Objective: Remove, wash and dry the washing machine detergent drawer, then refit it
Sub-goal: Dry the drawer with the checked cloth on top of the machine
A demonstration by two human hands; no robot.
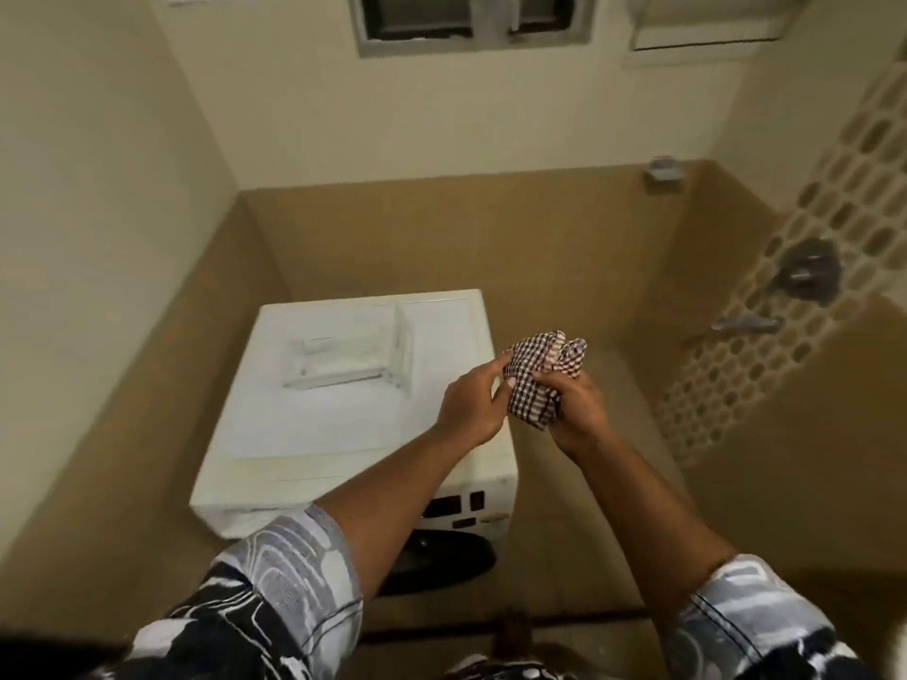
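At the middle left of the frame a white washing machine (304, 434) stands in a tan-tiled corner. Its left side runs near the left wall, and a gap shows between its rear edge and the back wall. Right of the machine there is wider open room, reaching to a patterned wall (834, 198) of oval tiles in the upper right. A tap (807, 272) and a lever below it stick out from that wall into the space. A window (471, 22) sits high at the top centre, well above everything.

The detergent drawer (343, 360) lies flat on the machine's top surface, toward the rear half and left of centre. It looks pale and partly see-through, a shallow tray with low dividing walls. A taller upright panel stands at its right end. Motion blur hides its finer detail.

Both hands are raised over the machine's right edge, to the right of the drawer and apart from it. The left hand (468, 407) has its fingers (495, 370) and thumb closed on a bunched checked cloth (540, 375), pinching its left side. The right hand (576, 412) wraps curled fingers round the same cloth from below and from the right. The cloth lies between the two hands, and neither the fingers nor the cloth touch the drawer. Patterned sleeves (275, 571) cover both upper arms at the bottom of the frame.
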